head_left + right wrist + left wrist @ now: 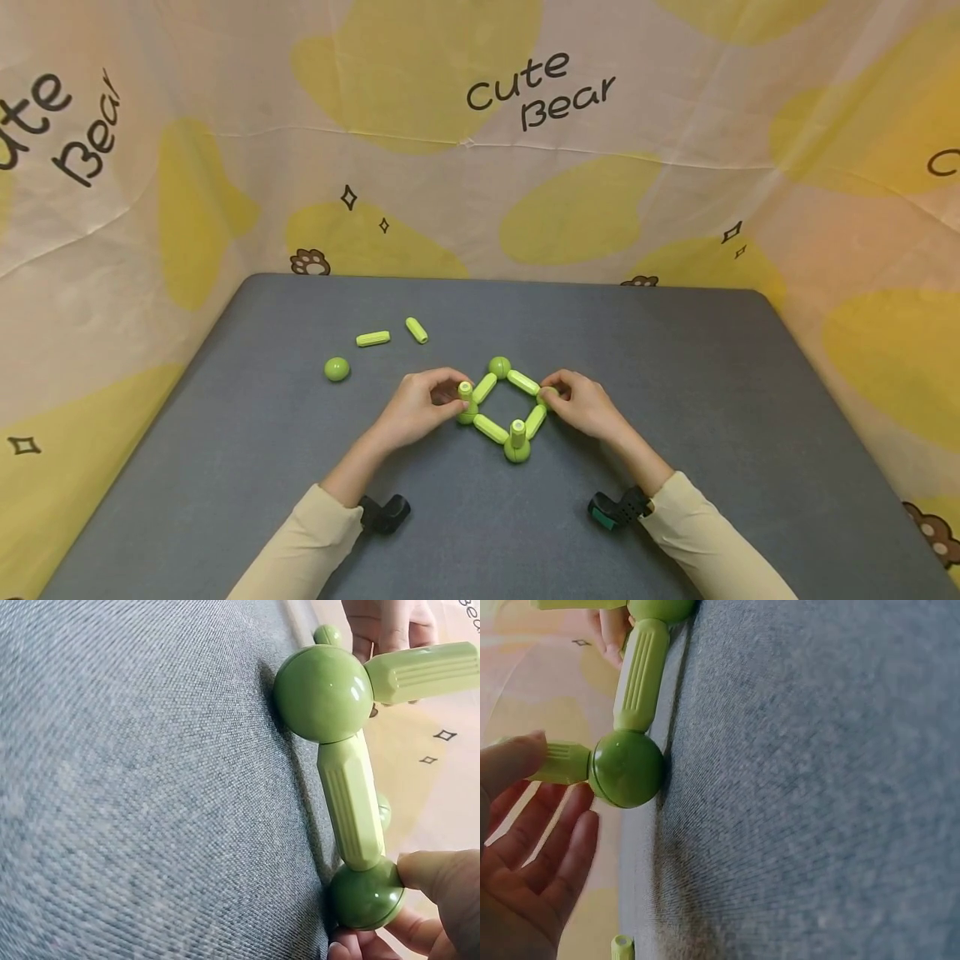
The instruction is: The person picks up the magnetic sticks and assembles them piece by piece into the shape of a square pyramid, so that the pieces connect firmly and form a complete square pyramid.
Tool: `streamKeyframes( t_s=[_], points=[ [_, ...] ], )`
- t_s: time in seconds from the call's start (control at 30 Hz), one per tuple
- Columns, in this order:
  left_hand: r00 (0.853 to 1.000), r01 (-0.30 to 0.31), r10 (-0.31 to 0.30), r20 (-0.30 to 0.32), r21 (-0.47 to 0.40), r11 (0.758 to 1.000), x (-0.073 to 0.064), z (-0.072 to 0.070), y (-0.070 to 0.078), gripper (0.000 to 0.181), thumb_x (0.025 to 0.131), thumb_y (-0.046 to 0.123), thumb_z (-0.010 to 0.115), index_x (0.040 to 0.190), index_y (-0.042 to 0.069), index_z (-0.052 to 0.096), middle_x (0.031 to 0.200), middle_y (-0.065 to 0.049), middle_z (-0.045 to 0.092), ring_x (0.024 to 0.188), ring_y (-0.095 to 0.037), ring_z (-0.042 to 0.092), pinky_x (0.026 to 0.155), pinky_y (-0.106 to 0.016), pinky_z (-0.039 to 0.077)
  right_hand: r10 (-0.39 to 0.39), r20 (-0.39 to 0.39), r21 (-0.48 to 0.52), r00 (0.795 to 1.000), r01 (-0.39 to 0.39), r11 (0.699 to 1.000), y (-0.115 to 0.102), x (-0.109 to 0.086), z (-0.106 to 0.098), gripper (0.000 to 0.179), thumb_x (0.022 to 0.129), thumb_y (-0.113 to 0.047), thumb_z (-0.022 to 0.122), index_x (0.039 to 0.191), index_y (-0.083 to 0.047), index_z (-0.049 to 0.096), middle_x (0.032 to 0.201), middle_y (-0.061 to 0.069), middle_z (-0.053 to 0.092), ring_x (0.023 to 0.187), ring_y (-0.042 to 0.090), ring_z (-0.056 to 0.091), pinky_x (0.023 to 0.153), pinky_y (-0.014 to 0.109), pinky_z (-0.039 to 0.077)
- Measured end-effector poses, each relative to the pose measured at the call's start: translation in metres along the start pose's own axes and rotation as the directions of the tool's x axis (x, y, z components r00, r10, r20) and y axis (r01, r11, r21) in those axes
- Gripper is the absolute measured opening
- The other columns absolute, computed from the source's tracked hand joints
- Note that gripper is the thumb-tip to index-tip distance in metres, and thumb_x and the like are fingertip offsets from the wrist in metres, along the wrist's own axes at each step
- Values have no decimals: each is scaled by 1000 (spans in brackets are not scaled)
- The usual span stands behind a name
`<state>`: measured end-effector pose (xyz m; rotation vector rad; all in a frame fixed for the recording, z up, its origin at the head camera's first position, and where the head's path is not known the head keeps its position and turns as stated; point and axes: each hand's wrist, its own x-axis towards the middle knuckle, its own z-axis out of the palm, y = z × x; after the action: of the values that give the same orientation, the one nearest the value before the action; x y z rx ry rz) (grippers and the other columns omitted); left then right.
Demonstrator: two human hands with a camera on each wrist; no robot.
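Observation:
On the grey table lies a four-sided frame of light green rods (491, 428) joined by darker green balls (517, 450) at the corners. Upright rods rise from the near ball and the left ball. My left hand (423, 406) pinches the upright rod (564, 763) on the left corner, thumb on one side, the other fingers spread below it in the left wrist view. My right hand (585, 403) grips the right corner ball (367, 894) between thumb and fingers. The far ball (499, 367) stands untouched between the hands.
Toward the back left lie a loose green ball (337, 369) and two loose rods, one lying sideways (372, 339) and one slanted (416, 330). A printed cloth (570, 208) hangs behind the table and along its sides. Each wrist wears a black camera mount (386, 514).

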<state>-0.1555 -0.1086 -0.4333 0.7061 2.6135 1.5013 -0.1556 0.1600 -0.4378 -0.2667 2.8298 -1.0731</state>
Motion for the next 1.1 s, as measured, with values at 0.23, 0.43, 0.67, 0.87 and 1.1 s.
streamKeyframes(
  t_s=[0.23, 0.43, 0.67, 0.87, 1.1],
  points=[
    [999, 7, -9, 41, 49, 999, 0, 1, -2, 22, 76, 7, 72, 98, 9, 67, 89, -1, 67, 81, -11, 65, 70, -23, 52, 3, 9, 6, 1000, -3, 1000, 0, 0, -1, 19, 89, -23, 59, 102, -11, 65, 86, 2, 62, 67, 11, 51, 58, 27, 41],
    [997, -5, -5, 75, 127, 992, 0, 1, -4, 22, 75, 10, 74, 96, 8, 68, 91, -1, 66, 81, -11, 65, 70, -24, 51, 16, 0, 10, 1000, -16, 1000, 0, -3, -1, 25, 89, -25, 59, 108, -9, 63, 93, 4, 63, 75, 13, 55, 63, 28, 44],
    [997, -14, 2, 73, 158, 987, -1, 1, -7, 20, 75, 12, 75, 93, 9, 69, 88, 1, 66, 78, -9, 63, 68, -23, 51, -16, 18, -6, 1000, 16, 1000, 0, -7, -4, 30, 86, -18, 63, 112, -5, 59, 99, 9, 61, 80, 16, 57, 69, 32, 46],
    [995, -34, 16, 99, 177, 984, -7, 2, -6, 20, 74, 14, 76, 91, 11, 68, 83, 4, 64, 71, -5, 61, 64, -20, 50, -12, 22, -11, 1000, 13, 1000, 0, -4, -5, 30, 85, -18, 63, 112, -6, 60, 99, 9, 62, 82, 17, 58, 69, 32, 47],
    [990, -71, 51, 129, 161, 984, -15, 3, -3, 20, 72, 14, 77, 89, 13, 66, 81, 4, 62, 69, -4, 61, 62, -21, 50, -13, 16, -6, 1000, 13, 1000, -1, 8, -3, 29, 85, -20, 63, 111, -7, 60, 102, 9, 64, 85, 20, 60, 70, 33, 48]
  ],
)
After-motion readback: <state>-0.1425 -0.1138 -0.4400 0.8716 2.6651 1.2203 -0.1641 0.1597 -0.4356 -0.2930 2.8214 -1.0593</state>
